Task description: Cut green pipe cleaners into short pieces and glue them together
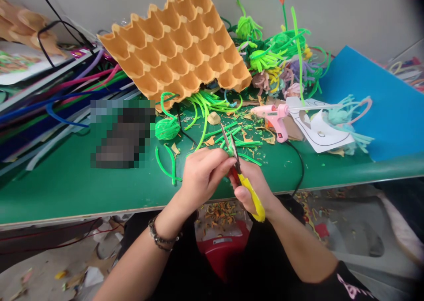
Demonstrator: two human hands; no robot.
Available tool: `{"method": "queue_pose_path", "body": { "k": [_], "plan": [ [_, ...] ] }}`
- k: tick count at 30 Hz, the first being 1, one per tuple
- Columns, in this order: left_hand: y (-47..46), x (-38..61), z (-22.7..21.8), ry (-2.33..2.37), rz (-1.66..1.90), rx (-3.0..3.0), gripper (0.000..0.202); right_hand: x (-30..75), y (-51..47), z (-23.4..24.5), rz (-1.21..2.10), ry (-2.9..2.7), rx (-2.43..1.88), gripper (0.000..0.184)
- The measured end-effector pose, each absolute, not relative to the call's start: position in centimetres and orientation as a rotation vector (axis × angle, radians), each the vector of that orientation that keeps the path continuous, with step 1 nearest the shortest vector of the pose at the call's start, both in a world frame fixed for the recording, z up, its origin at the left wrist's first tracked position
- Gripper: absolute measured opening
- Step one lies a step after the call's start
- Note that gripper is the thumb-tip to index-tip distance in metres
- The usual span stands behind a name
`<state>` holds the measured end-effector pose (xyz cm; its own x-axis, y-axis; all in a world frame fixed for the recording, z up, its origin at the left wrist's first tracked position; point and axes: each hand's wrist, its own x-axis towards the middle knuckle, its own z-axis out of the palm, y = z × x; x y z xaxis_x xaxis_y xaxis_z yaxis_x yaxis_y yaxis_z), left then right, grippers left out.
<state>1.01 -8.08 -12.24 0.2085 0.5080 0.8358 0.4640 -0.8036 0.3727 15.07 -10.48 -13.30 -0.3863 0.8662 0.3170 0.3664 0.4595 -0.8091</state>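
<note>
My right hand [255, 179] is wrapped around the yellow handle of a pair of scissors [252, 197], whose blades point up and away from me, slightly parted. My left hand [202, 173] is closed in a pinch right beside the blades. A small bit of green pipe cleaner [231, 151] shows between its fingertips and the blades; the rest of it is hidden. Just beyond the hands lie several short green pipe cleaner pieces [250, 144]. Left of them sit a wound green pipe cleaner ball [167, 129] and two bent green strips [165, 165].
A cardboard egg tray [179, 45] leans at the back. To the right are a pink glue gun [276, 118] with its black cord, cut white paper [319, 129] and a blue sheet [374, 102]. Long coloured pipe cleaners [62, 93] fill the left. Scraps litter the green table [82, 190].
</note>
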Motion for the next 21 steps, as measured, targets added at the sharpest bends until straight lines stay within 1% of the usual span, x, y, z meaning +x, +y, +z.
{"method": "queue_pose_path", "body": {
  "k": [7, 13, 21],
  "plan": [
    [-8.20, 1.05, -12.16, 0.910, 1.602, 2.272, 0.026, 15.02, -10.63, -13.10, 0.831, -1.904, -1.050, 0.061],
    [-8.53, 1.21, -12.09, 0.865, 1.566, 2.125, 0.026, 14.74, -10.92, -13.09, 0.853, -1.814, -1.043, 0.059],
    [-8.53, 1.30, -11.97, 0.756, 1.535, 2.142, 0.026, 15.11, -10.59, -13.09, 0.792, -1.932, -1.006, 0.060]
  ]
}}
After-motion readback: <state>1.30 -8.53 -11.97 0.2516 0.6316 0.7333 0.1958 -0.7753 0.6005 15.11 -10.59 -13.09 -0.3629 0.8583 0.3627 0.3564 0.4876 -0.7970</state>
